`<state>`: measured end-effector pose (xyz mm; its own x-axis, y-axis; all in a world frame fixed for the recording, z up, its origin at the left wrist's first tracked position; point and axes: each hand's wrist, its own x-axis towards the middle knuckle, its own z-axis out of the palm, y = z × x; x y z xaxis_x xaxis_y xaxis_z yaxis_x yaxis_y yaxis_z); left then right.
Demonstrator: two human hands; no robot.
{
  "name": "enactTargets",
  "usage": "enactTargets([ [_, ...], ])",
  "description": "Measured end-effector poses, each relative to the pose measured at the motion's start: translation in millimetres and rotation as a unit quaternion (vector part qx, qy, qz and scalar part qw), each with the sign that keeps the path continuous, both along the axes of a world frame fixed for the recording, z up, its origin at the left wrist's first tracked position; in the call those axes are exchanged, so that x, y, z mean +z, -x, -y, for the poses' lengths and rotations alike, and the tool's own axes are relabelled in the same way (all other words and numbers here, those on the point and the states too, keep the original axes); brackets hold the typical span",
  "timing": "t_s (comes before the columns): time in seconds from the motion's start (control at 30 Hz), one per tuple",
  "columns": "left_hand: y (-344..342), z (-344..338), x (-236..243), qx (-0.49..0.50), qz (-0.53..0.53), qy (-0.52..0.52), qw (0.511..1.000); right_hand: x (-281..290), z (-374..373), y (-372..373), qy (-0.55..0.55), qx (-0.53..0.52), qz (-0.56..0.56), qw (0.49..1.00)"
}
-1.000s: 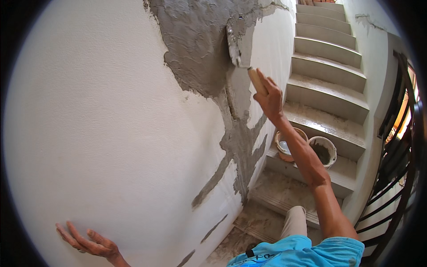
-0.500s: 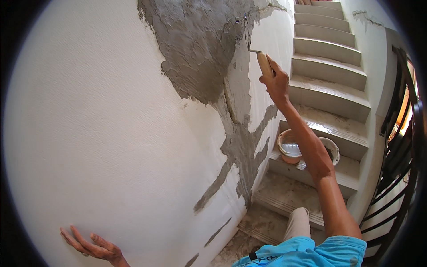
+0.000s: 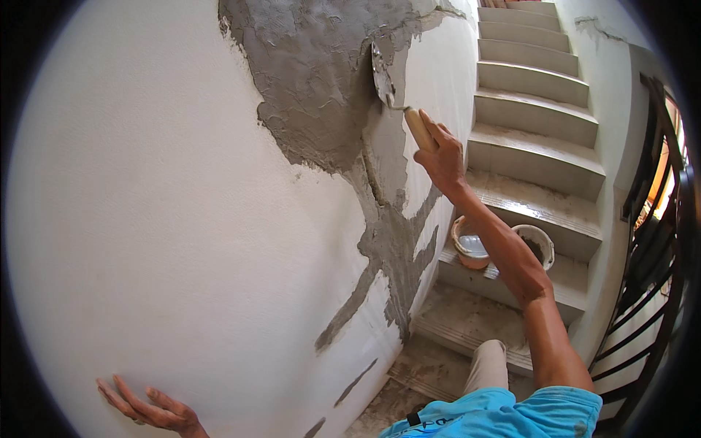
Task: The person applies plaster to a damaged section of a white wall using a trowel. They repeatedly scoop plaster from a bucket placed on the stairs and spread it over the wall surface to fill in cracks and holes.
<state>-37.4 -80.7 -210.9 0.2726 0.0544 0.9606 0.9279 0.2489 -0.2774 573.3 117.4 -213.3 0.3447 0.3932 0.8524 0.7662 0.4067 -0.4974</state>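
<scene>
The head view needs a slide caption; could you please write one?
Right hand holding a trowel at grey plaster on white wall beside stairs, left hand open.

At top centre, a smeared metal trowel (image 3: 381,76) is glinting beyond its smooth, wood-looking handle (image 3: 420,130) near rough, ridged grey plaster (image 3: 310,87), while the white wall (image 3: 175,219) at left is looking matt and faintly textured and a blue cloth shirt (image 3: 504,415) is creasing at lower right.
</scene>
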Motion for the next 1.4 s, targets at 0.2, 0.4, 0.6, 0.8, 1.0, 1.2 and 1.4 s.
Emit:
enactTargets([
  [0.2,1,0,-2,0.000,0.012,0.005,1.000,10,4,-16,-0.061,-0.028,-0.010,0.998],
  [0.4,4,-3,-5,0.009,0.023,0.008,1.000,45,-43,-53,-0.075,-0.035,-0.014,0.996],
  [0.6,3,-2,-5,0.021,0.015,0.006,1.000,27,-35,-48,-0.049,0.023,0.003,0.999],
  [0.8,-2,-1,-1,0.007,0.008,0.003,1.000,-5,-5,-9,-0.041,0.046,0.042,0.997],
  [1.0,3,-2,-4,0.004,0.017,0.004,1.000,-41,21,10,-0.035,0.055,0.084,0.994],
  [1.2,4,-3,-5,0.002,0.023,0.009,1.000,-8,0,1,-0.072,-0.014,0.025,0.997],
  [1.4,3,-2,-4,-0.002,0.022,0.004,1.000,-5,-13,4,-0.066,-0.004,0.046,0.997],
])
